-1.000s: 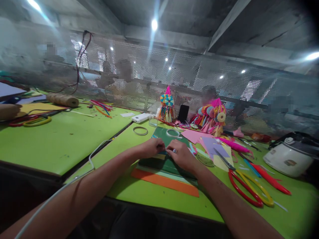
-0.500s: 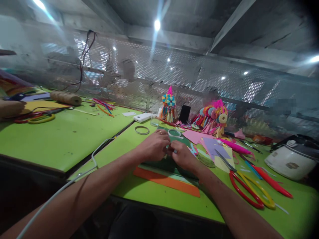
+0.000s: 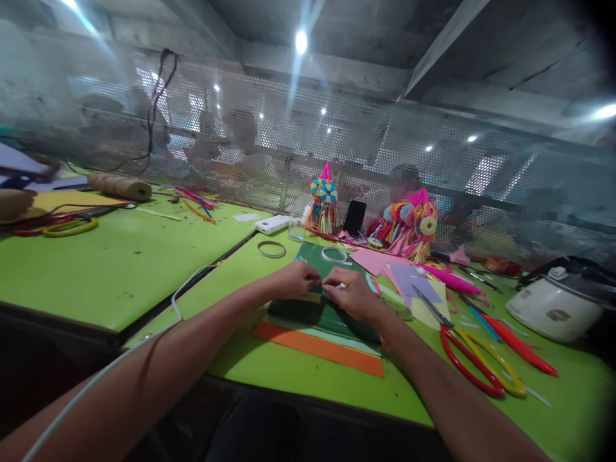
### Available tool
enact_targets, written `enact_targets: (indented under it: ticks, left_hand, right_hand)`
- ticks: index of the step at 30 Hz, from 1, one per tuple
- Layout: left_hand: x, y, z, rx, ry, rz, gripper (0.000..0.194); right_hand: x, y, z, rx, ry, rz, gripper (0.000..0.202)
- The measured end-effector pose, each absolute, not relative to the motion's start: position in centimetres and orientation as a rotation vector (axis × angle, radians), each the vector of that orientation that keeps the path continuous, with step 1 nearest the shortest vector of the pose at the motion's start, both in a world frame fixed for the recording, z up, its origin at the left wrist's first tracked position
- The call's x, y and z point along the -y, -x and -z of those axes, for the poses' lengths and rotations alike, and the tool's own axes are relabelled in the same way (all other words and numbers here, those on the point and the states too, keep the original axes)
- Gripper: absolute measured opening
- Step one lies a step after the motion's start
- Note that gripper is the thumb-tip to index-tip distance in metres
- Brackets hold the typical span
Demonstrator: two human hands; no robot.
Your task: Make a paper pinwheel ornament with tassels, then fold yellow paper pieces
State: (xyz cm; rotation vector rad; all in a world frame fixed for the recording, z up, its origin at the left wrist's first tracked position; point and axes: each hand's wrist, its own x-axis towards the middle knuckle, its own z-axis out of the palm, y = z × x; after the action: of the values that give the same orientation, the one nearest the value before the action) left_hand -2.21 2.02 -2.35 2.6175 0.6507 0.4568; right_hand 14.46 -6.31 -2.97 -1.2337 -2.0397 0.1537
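Note:
My left hand (image 3: 297,280) and my right hand (image 3: 352,292) are close together over a dark green sheet (image 3: 317,314). Fingers of both hands are pinched, their tips almost meeting. Whatever lies between them is too small or too hidden to make out. Under the near side of the green sheet, a pale green strip and an orange paper strip (image 3: 317,350) stick out. A white ring (image 3: 334,261) rests on the sheet's far part, just beyond my hands. To the left of it, a darker ring (image 3: 260,249) lies on the green table.
Scissors with red and yellow handles (image 3: 474,362) lie on the right, by pink and purple paper (image 3: 414,282). A white appliance (image 3: 553,305) stands far right. Tasselled ornaments (image 3: 325,199) and a phone (image 3: 355,218) are at the back. A twine roll (image 3: 118,186) lies left.
My hands have drawn slightly apart from their overlapped position, with the left one shifting left and down. More of the green sheet shows between and beneath them. The view has shifted a little.

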Motion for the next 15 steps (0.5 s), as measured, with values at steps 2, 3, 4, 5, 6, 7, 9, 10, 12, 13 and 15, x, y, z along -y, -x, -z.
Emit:
enact_targets:
  ticks: [2, 3, 4, 5, 6, 7, 9, 10, 12, 13, 15]
  left_hand:
    - [-2.13, 2.18, 2.38, -0.677, -2.598, -0.475, 0.027]
    - [-2.16, 2.15, 2.32, -0.694, -2.584, -0.478, 0.027]
    - [-2.16, 2.13, 2.23, -0.71, -2.565, -0.477, 0.027]
    - [-2.15, 2.12, 2.11, -0.724, -2.537, -0.475, 0.028]
    - [-2.12, 2.11, 1.97, -0.737, -2.506, -0.473, 0.029]
    - [-2.1, 2.11, 1.83, -0.748, -2.473, -0.474, 0.03]
    - [-2.1, 2.15, 1.64, -0.758, -2.415, -0.481, 0.029]
    - [-2.14, 2.18, 1.61, -0.763, -2.393, -0.478, 0.028]
    - [-2.31, 2.28, 1.7, -0.769, -2.359, -0.467, 0.026]
    - [-2.42, 2.35, 1.79, -0.766, -2.339, -0.461, 0.026]
    - [-2.67, 2.53, 2.0, -0.742, -2.296, -0.452, 0.028]
  right_hand:
    - [6.21, -14.48, 2.96, 2.059, 1.209, -0.083, 0.009]
    - [6.17, -14.47, 2.93, 2.074, 1.196, -0.037, 0.009]
    - [6.15, -14.45, 2.89, 2.092, 1.186, 0.01, 0.01]
    - [6.15, -14.42, 2.82, 2.112, 1.179, 0.057, 0.01]
    - [6.18, -14.38, 2.75, 2.134, 1.177, 0.102, 0.011]
    - [6.24, -14.33, 2.66, 2.154, 1.18, 0.148, 0.012]
    - [6.41, -14.19, 2.49, 2.196, 1.198, 0.238, 0.013]
    - [6.51, -14.11, 2.43, 2.215, 1.211, 0.281, 0.014]
    - [6.69, -13.96, 2.38, 2.251, 1.229, 0.361, 0.014]
    - [6.75, -13.89, 2.4, 2.267, 1.232, 0.394, 0.015]
    - [6.8, -13.81, 2.5, 2.289, 1.229, 0.448, 0.015]
